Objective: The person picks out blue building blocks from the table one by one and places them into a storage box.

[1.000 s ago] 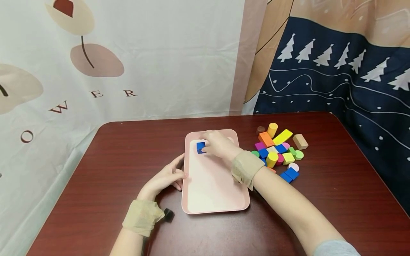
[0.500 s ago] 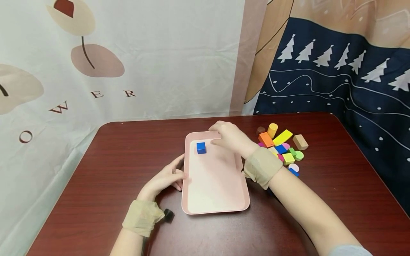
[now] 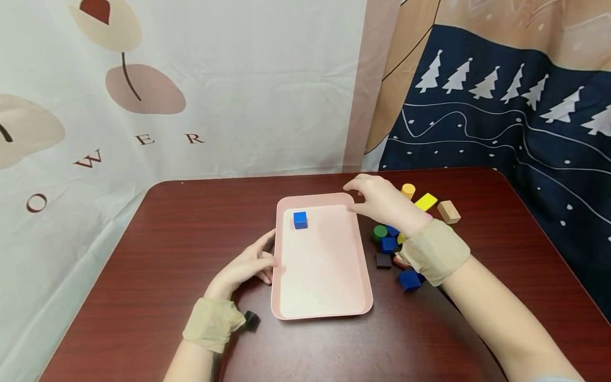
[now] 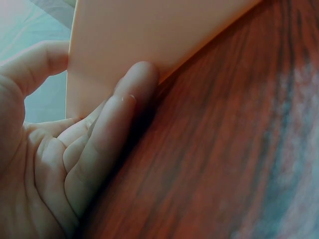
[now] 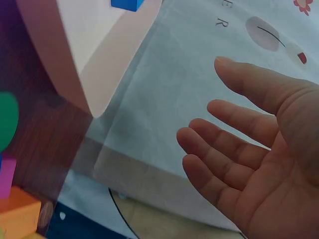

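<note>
A pink tray (image 3: 322, 313) lies on the table, with one blue cube (image 3: 300, 220) near its far left corner. My left hand (image 3: 248, 265) holds the tray's left side. In the left wrist view the thumb reaches over the rim of the tray (image 4: 114, 40) and the fingers (image 4: 107, 124) lie against the outer wall. Beyond the tray's far right corner hovers my right hand (image 3: 382, 199), holding nothing. The right wrist view shows its fingers (image 5: 219, 159) loosely bent and spread apart from the thumb.
Several coloured blocks lie right of the tray, partly hidden by my right arm. Among them are a green cylinder (image 3: 380, 232), a black block (image 3: 383, 260), a blue block (image 3: 409, 280) and a plain wooden block (image 3: 448, 211). A patterned cloth (image 3: 477, 122) hangs behind the table.
My right hand has let go of the blue cube in the tray and moved right, past the tray's far corner toward the blocks. The left hand has stayed at the tray.
</note>
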The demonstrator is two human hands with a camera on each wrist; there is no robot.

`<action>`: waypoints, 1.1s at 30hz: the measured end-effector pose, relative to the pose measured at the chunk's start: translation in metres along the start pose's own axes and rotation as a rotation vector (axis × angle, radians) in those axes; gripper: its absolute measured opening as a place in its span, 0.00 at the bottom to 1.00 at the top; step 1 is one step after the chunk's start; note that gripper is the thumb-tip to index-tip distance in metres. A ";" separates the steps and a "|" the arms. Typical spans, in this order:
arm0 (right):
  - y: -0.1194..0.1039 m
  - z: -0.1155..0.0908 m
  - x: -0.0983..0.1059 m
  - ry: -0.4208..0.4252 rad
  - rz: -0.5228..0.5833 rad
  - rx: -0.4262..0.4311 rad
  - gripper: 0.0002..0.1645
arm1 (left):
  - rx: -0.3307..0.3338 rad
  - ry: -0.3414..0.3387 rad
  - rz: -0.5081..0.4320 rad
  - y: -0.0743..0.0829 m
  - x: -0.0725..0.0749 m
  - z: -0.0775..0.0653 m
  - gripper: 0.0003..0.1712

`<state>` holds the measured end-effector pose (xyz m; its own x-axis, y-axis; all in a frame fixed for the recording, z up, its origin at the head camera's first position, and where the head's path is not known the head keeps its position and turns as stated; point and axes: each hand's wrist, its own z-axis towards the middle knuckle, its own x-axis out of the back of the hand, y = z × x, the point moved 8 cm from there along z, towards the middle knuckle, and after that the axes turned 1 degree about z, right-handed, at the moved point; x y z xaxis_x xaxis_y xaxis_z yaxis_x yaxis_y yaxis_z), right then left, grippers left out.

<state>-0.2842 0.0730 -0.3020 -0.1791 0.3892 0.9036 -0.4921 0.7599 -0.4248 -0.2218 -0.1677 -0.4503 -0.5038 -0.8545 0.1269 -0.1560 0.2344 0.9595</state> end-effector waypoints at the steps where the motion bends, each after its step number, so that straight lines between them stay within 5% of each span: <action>1: 0.002 -0.003 0.001 -0.004 0.001 -0.003 0.26 | -0.001 -0.001 0.000 0.000 0.000 0.000 0.44; 23: 0.035 -0.047 -0.016 -0.055 -0.011 -0.063 0.27 | -0.007 0.005 0.004 0.000 0.001 -0.001 0.43; 33: 0.043 -0.065 -0.026 -0.016 -0.081 -0.042 0.27 | 0.013 0.016 0.023 0.001 0.002 -0.002 0.44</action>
<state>-0.2448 0.1293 -0.3471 -0.1539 0.3178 0.9356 -0.4690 0.8099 -0.3522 -0.2209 -0.1699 -0.4481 -0.4933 -0.8562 0.1533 -0.1555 0.2602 0.9529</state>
